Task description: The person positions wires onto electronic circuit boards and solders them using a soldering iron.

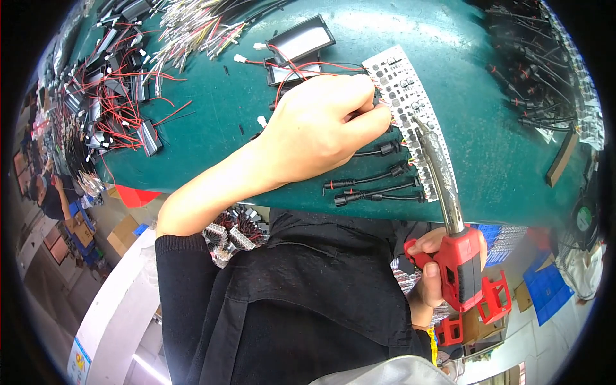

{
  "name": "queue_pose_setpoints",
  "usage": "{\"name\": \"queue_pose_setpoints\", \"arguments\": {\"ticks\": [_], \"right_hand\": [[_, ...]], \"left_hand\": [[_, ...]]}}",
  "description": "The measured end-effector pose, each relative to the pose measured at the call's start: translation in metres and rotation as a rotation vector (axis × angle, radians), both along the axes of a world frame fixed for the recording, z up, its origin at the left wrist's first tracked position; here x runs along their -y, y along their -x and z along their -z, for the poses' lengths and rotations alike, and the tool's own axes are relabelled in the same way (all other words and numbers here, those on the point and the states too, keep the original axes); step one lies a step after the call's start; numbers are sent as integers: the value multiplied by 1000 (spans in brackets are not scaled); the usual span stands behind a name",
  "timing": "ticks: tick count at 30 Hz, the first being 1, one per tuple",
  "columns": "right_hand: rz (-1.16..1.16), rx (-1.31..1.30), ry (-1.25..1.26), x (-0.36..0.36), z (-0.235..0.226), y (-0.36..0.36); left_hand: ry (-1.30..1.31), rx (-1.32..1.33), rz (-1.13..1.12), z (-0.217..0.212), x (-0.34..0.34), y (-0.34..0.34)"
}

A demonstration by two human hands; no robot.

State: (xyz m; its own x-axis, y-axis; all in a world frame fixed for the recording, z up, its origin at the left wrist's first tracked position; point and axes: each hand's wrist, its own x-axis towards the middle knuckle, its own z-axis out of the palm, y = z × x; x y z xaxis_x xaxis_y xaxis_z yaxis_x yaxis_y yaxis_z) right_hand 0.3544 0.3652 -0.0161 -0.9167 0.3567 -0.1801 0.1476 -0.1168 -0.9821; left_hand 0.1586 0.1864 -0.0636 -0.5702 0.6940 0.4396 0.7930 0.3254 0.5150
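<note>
My right hand is wrapped round the handle of a red and black soldering gun. The gun's long metal nose reaches up over a white circuit board strip, its tip against or just above the board. At the strip's left edge, my left hand is closed in a pinch; what sits between its fingers is mostly hidden. Black cables with connectors run from the strip's lower left edge. Red wires meet its upper end, near black rectangular cases with white plugs.
A heap of black cases with red wires lies on the green table at left, beside bundled wires. More boards with black cables lie at right, near a brown bar. Red plastic frames stand below the table's right side.
</note>
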Motion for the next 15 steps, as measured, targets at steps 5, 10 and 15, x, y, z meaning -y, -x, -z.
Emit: {"name": "queue_pose_setpoints", "arguments": {"ticks": [5, 10, 15], "right_hand": [[-47, 2, -18, -1, 1, -1], [-46, 9, -2, -1, 0, -2], [-47, -4, -14, 0, 1, -2]], "left_hand": [[9, 4, -6, -1, -1, -1], [6, -5, -7, 0, -1, -1], [13, -6, -11, -2, -1, -1]]}}
